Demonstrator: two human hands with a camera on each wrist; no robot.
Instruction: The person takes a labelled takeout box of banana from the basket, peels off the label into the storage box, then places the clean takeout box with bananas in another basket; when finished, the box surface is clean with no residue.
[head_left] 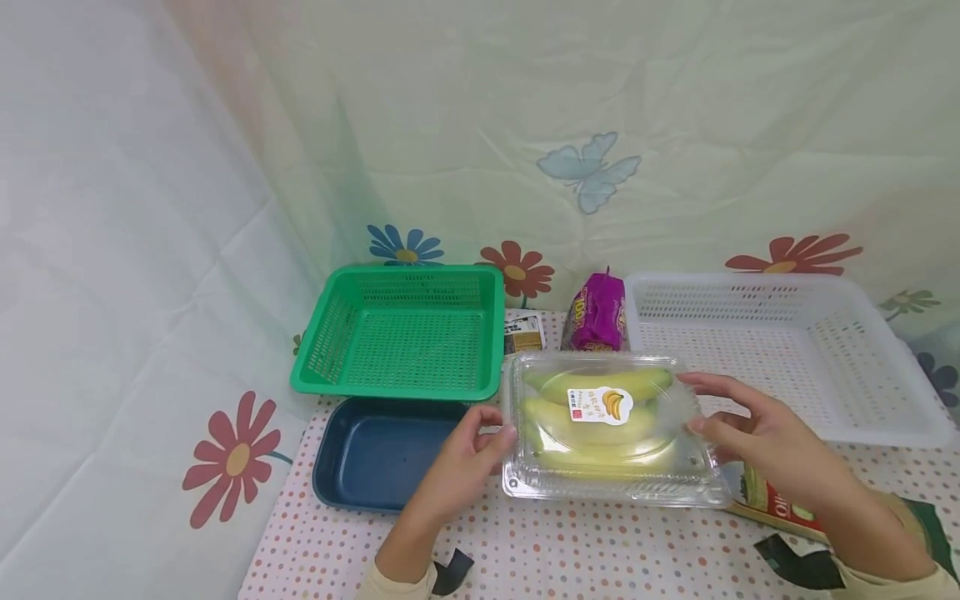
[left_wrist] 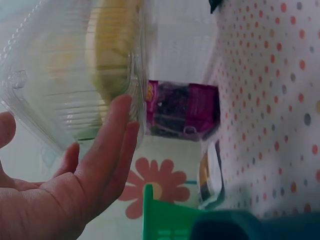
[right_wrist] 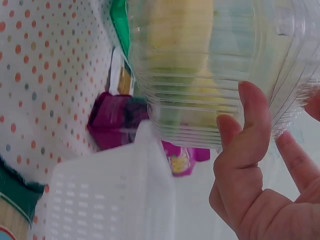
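A clear plastic box of bananas (head_left: 600,429), with a white banana-picture label on its lid, is held up over the table between both hands. At its left end my left hand (head_left: 467,458) grips the edge, fingers against the ribbed side in the left wrist view. My right hand (head_left: 768,442) holds the opposite end, thumb near the rim and bent fingers on the ribbed wall in the right wrist view. Yellow bananas with greenish ends show through the plastic.
Behind are a green basket (head_left: 495,333), a purple snack bag (head_left: 600,312), a small packet (head_left: 525,335) and a white basket (head_left: 892,358). A dark blue tray (head_left: 382,458) sits at left. A green-and-red package (head_left: 783,508) lies partly under my right arm on the dotted tablecloth (head_left: 585,550).
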